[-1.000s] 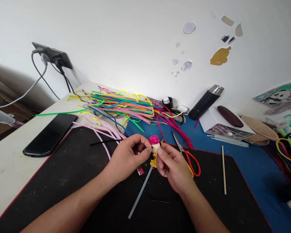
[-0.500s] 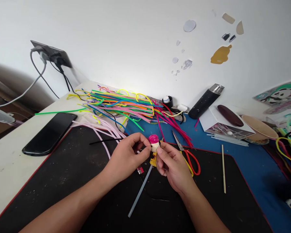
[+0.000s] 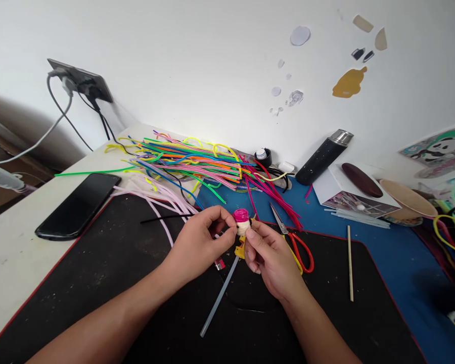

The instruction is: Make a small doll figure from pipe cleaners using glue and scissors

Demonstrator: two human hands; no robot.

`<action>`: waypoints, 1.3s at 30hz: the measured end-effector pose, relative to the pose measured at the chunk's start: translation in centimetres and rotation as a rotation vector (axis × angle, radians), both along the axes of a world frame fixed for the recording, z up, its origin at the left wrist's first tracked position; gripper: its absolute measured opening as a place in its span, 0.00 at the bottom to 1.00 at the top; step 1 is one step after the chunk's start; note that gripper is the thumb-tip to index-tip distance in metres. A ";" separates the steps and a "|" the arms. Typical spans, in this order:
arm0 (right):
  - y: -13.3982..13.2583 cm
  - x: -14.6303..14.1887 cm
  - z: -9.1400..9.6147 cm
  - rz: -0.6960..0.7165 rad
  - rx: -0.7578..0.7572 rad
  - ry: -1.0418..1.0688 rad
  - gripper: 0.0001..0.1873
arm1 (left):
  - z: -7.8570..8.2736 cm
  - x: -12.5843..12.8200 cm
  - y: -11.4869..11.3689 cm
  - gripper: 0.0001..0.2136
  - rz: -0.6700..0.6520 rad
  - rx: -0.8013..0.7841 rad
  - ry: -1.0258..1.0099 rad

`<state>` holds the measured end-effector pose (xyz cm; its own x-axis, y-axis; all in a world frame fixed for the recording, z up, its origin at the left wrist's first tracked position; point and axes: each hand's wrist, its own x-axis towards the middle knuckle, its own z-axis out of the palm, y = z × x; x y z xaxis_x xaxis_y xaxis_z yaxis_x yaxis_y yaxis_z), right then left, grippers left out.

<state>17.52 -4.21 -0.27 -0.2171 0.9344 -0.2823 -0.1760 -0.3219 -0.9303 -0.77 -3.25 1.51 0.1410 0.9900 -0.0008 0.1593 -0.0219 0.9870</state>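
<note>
A small figure of wound pipe cleaner (image 3: 242, 222), deep pink on top and cream below, is held up between my two hands. My right hand (image 3: 272, 255) pinches it from the right, thumb in front. From the left, my left hand (image 3: 205, 235) has thumb and forefinger closed together at its cream side; whether a tiny piece is between those fingertips I cannot tell. Below them on the mat lies a yellow glue gun (image 3: 240, 251), partly hidden, with a translucent glue stick (image 3: 220, 297) sticking out toward me. Red-and-yellow-handled scissors (image 3: 303, 252) lie beside my right hand.
Colourful pipe cleaners (image 3: 197, 162) are heaped along the wall. A black phone (image 3: 79, 206) lies at left. At right are a wooden stick (image 3: 350, 263), a leaning black flask (image 3: 322, 159) and a white box (image 3: 326, 184). A black mat (image 3: 109, 273) covers the desk in front.
The view has shifted very slightly. Both hands keep almost the same hold on the pink-and-cream figure, which shows at nearly the same place.
</note>
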 end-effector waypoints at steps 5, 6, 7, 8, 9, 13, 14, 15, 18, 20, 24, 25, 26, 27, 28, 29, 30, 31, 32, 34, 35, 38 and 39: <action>0.0 0.0 -0.1 0.001 0.009 0.011 0.22 | -0.2 0.0 -0.1 0.03 -0.001 -0.015 0.016; 0.0 0.1 -0.1 0.002 0.010 0.012 0.21 | -0.2 -0.1 -0.2 0.03 0.000 -0.018 0.017; 0.0 0.1 -0.2 0.001 0.012 0.013 0.21 | -0.2 -0.1 -0.2 0.03 0.001 -0.021 0.018; 0.0 0.1 -0.2 0.001 0.015 0.012 0.21 | -0.2 -0.1 -0.2 0.03 0.001 -0.023 0.017; 0.0 0.1 -0.2 0.001 0.017 0.010 0.21 | -0.2 -0.1 -0.2 0.03 0.003 -0.025 0.016; -0.1 0.0 -0.3 -0.002 0.025 0.001 0.21 | 0.0 -0.1 -0.1 0.04 0.009 -0.021 0.020; -0.1 0.0 -0.3 -0.001 0.024 -0.001 0.21 | 0.0 -0.1 -0.1 0.04 0.010 -0.020 0.022; -0.1 0.0 -0.3 -0.001 0.026 -0.002 0.21 | 0.0 -0.1 -0.1 0.04 0.009 -0.020 0.024; -0.1 0.0 -0.4 -0.003 0.031 -0.007 0.21 | 0.1 -0.1 0.0 0.05 0.010 -0.024 0.027; -0.1 0.0 -0.5 -0.006 0.038 -0.013 0.20 | 0.1 -0.1 0.0 0.05 0.013 -0.023 0.030; -0.1 0.1 -0.5 0.000 0.045 -0.027 0.20 | 0.1 0.0 0.0 0.05 0.021 -0.020 0.032; -0.1 0.1 -0.5 0.000 0.045 -0.030 0.21 | 0.1 0.0 0.0 0.05 0.022 -0.019 0.033; -0.1 0.1 -0.5 0.000 0.046 -0.033 0.21 | 0.0 0.0 0.0 0.05 0.023 -0.016 0.036; -0.1 0.1 -0.5 0.000 0.048 -0.035 0.21 | 0.0 0.0 0.0 0.05 0.023 -0.012 0.038; -0.1 0.1 -0.5 -0.002 0.050 -0.038 0.21 | 0.0 0.0 0.0 0.05 0.021 -0.008 0.042; -0.1 0.1 -0.5 -0.003 0.052 -0.039 0.20 | 0.1 0.0 0.0 0.05 0.020 -0.006 0.044; -0.1 0.1 -0.5 -0.002 0.054 -0.038 0.20 | 0.1 0.0 0.0 0.05 0.018 -0.003 0.044; -0.1 0.1 -0.5 -0.001 0.054 -0.036 0.20 | 0.1 0.0 0.0 0.05 0.018 -0.001 0.044; -0.1 0.1 -0.5 0.001 0.054 -0.034 0.20 | 0.2 0.0 0.1 0.05 0.018 -0.002 0.045; -0.1 0.1 -0.5 0.002 0.057 -0.032 0.20 | 0.3 0.1 0.1 0.05 0.019 -0.004 0.044; -0.1 0.0 -0.5 0.000 0.058 -0.033 0.20 | 0.3 0.0 0.1 0.05 0.020 -0.006 0.044; -0.1 0.0 -0.5 -0.002 0.054 -0.034 0.20 | 0.2 0.0 0.0 0.05 0.022 -0.010 0.040; -0.1 0.0 -0.5 -0.002 0.052 -0.034 0.20 | 0.2 0.0 0.0 0.05 0.021 -0.010 0.038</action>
<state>17.52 -4.28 -0.75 -0.2069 0.9484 -0.2401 -0.1446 -0.2724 -0.9513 -0.75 -3.25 1.71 0.1198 0.9927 -0.0160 0.1968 -0.0079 0.9804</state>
